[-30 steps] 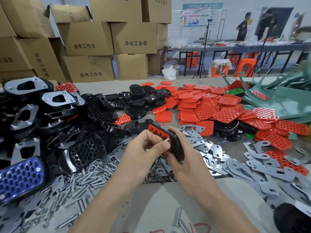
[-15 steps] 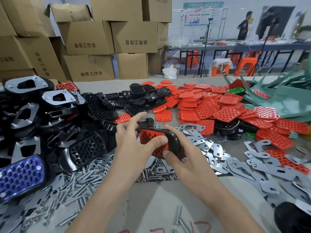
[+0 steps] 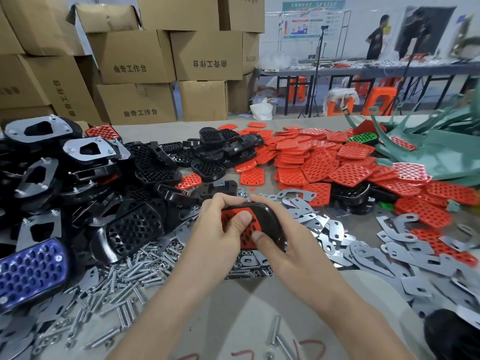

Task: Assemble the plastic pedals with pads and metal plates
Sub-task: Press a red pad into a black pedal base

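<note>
Pedal [image 3: 268, 216] gripped mid-table over the bolts [image 3: 135, 279] by left hand [image 3: 218, 229] and right hand [image 3: 283, 248], fingers curled round it, thumbs pressed on pad [image 3: 245, 240], long axis laid left-right, rounded end pointed right, pad faced upward

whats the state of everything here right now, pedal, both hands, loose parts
held pedal, gripped in both hands, red pad in it
red pad, set in the pedal, left thumb pressing it
left hand, curled round the pedal
right hand, curled round the pedal
loose red pads, piled, unfitted
metal plates, scattered loose
bolts, lying loose
blue pedal, lying pad up
pedals at left, plates fitted
</note>
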Action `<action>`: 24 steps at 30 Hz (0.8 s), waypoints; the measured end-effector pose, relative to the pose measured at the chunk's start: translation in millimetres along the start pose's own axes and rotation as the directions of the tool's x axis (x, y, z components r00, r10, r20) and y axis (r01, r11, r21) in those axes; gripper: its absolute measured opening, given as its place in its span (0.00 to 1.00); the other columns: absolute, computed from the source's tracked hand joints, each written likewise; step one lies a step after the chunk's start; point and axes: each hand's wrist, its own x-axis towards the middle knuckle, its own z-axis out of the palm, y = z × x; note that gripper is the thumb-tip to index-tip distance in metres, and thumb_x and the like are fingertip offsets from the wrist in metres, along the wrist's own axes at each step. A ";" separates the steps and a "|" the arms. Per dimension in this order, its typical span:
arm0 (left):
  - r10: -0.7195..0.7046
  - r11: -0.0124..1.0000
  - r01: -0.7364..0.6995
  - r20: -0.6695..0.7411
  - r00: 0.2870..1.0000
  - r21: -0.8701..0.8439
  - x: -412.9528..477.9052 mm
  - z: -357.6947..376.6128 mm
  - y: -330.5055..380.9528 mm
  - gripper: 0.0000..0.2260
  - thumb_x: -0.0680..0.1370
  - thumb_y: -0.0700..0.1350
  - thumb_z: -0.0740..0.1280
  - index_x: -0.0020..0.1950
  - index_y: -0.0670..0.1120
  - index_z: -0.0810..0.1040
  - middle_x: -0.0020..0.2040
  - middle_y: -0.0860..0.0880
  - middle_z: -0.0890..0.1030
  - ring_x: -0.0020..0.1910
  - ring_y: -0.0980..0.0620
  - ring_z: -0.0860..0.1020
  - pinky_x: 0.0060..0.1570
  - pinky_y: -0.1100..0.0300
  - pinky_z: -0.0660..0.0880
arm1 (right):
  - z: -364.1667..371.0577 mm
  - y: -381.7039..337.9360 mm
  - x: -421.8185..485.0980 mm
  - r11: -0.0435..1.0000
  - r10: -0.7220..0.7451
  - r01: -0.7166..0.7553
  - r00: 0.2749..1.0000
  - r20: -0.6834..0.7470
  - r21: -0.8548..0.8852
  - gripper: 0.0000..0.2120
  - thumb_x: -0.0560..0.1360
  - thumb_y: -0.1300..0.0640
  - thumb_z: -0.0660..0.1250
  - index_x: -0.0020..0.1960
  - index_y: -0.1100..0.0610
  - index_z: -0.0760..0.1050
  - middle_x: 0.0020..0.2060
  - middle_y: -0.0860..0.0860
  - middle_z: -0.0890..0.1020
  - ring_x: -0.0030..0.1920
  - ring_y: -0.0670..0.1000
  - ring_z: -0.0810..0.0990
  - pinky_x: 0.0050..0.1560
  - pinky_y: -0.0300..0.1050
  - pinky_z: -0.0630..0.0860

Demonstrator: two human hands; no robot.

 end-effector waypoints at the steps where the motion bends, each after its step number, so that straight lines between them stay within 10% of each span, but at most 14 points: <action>1: 0.015 0.999 -0.013 -0.036 0.999 0.046 -1.8 3.9 0.9 0.08 0.82 0.43 0.66 0.52 0.58 0.74 0.56 0.56 0.76 0.54 0.68 0.74 0.55 0.69 0.70 | 0.8 -0.7 -0.2 1.000 -0.002 0.002 1.000 -0.004 -0.018 0.25 0.78 0.54 0.63 0.67 0.28 0.67 0.55 0.34 0.81 0.55 0.43 0.81 0.57 0.39 0.76; 9: -0.045 0.986 0.033 -0.071 0.996 -0.163 4.2 0.3 3.8 0.03 0.81 0.50 0.67 0.54 0.55 0.78 0.52 0.57 0.82 0.50 0.63 0.80 0.47 0.71 0.73 | -4.8 -5.1 7.3 0.982 0.042 -0.011 0.986 -0.162 0.188 0.13 0.80 0.55 0.70 0.59 0.38 0.79 0.52 0.39 0.85 0.55 0.39 0.82 0.54 0.30 0.74; 13: 0.073 0.962 -0.054 -0.061 0.995 0.267 3.9 -20.0 -12.0 0.05 0.81 0.55 0.63 0.47 0.58 0.76 0.47 0.59 0.78 0.47 0.67 0.75 0.44 0.75 0.68 | -19.6 0.5 9.4 0.953 0.204 -0.091 0.898 -0.391 0.289 0.02 0.79 0.48 0.69 0.50 0.42 0.81 0.40 0.40 0.84 0.42 0.38 0.80 0.46 0.33 0.75; 17: 0.014 0.702 -0.177 0.235 0.972 0.690 -6.0 -21.3 -22.6 0.05 0.80 0.61 0.60 0.48 0.62 0.73 0.49 0.62 0.71 0.54 0.63 0.68 0.50 0.61 0.69 | -22.0 5.0 13.3 0.716 0.527 -0.198 0.782 -0.333 0.669 0.04 0.81 0.53 0.69 0.49 0.49 0.82 0.43 0.48 0.86 0.49 0.52 0.85 0.42 0.44 0.84; 24: 0.081 0.474 -0.272 0.266 0.960 0.837 -13.4 -3.1 -19.0 0.11 0.84 0.48 0.60 0.65 0.58 0.68 0.57 0.57 0.70 0.61 0.54 0.70 0.46 0.58 0.67 | -24.0 5.0 14.9 0.518 0.572 -0.201 0.804 -0.162 0.832 0.14 0.79 0.66 0.68 0.63 0.57 0.77 0.56 0.57 0.86 0.55 0.56 0.87 0.47 0.44 0.85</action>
